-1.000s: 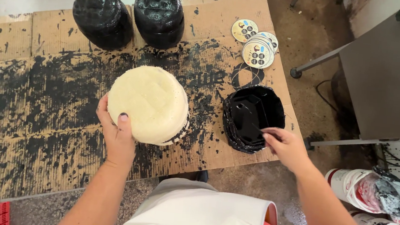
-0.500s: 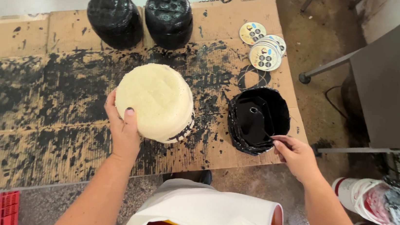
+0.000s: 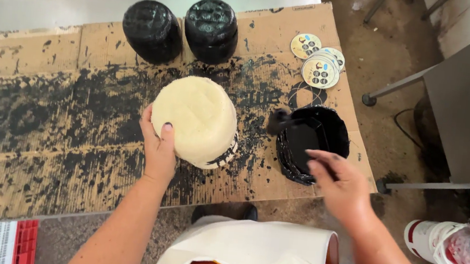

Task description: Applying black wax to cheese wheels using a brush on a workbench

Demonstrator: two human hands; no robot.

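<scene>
Near the front edge of the cardboard-covered surface (image 3: 27, 146), the left hand (image 3: 159, 147) presses spread fingers against the pale round block (image 3: 195, 119), steadying it, while the right hand (image 3: 342, 185) pinches a brush (image 3: 287, 121) over the black paint dish (image 3: 311, 142) to load it.

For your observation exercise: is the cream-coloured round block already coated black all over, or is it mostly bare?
Mostly bare. The cream block shows a pale top and sides, with black only along its lower right edge. The left hand steadies it.

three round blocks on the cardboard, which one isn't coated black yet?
The cream round block under the left hand, nearest the person. The two black-coated blocks stand side by side at the far edge, untouched by either hand.
</scene>
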